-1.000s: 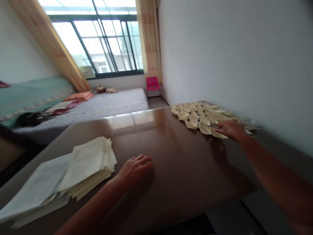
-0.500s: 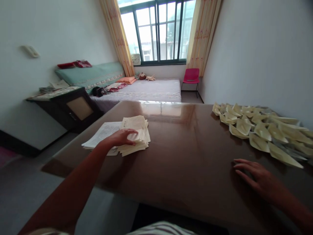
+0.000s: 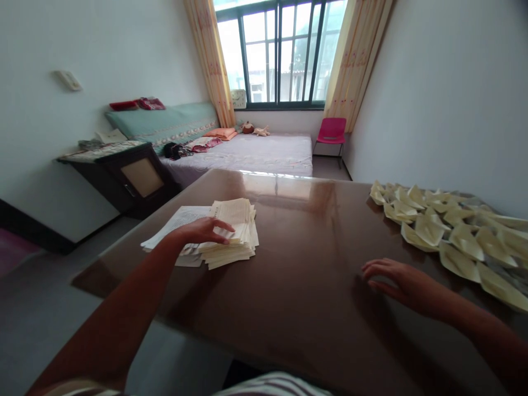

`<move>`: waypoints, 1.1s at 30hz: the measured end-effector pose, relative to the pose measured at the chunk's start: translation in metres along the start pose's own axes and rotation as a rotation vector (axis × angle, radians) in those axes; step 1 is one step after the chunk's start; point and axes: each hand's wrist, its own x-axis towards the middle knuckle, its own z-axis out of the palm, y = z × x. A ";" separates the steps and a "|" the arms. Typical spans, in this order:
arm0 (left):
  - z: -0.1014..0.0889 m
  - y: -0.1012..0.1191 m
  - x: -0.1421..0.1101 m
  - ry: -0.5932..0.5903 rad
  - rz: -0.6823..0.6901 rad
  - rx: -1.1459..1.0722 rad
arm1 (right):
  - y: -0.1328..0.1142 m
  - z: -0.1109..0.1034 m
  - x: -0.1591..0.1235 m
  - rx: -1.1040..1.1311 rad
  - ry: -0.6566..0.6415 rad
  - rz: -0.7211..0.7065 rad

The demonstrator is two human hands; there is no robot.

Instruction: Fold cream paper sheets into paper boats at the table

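My left hand (image 3: pixel 208 231) rests on a stack of cream paper sheets (image 3: pixel 231 256), its thumb and fingers apart on the top sheet. White printed sheets (image 3: pixel 177 220) lie partly under and to the left of that stack. Over the right half of the brown table (image 3: pixel 297 286) is my right hand (image 3: pixel 391 278), with nothing in it and its fingers loosely curved. Whether its fingertips touch the tabletop I cannot tell. Beyond it, at the right, several folded cream paper boats (image 3: pixel 433 225) lie crowded together.
A bed (image 3: pixel 272 154) stands past the far table edge, with a pink chair (image 3: pixel 331 132) at its right. A dark cabinet (image 3: pixel 140 170) is to the left. The white wall (image 3: pixel 445 99) runs along the right side.
My right hand has moved left over the table, away from the paper boats. My left hand stays on the cream stack. The whole view has shifted slightly.
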 end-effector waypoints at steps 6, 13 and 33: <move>0.002 0.009 -0.005 0.197 -0.069 0.013 | -0.036 0.005 0.100 0.096 -0.049 -0.209; 0.087 0.136 0.042 0.398 0.321 0.319 | -0.045 0.036 0.128 0.268 0.259 -0.311; 0.131 0.147 0.117 0.327 0.324 -0.134 | 0.032 0.003 0.122 0.543 -0.063 -0.016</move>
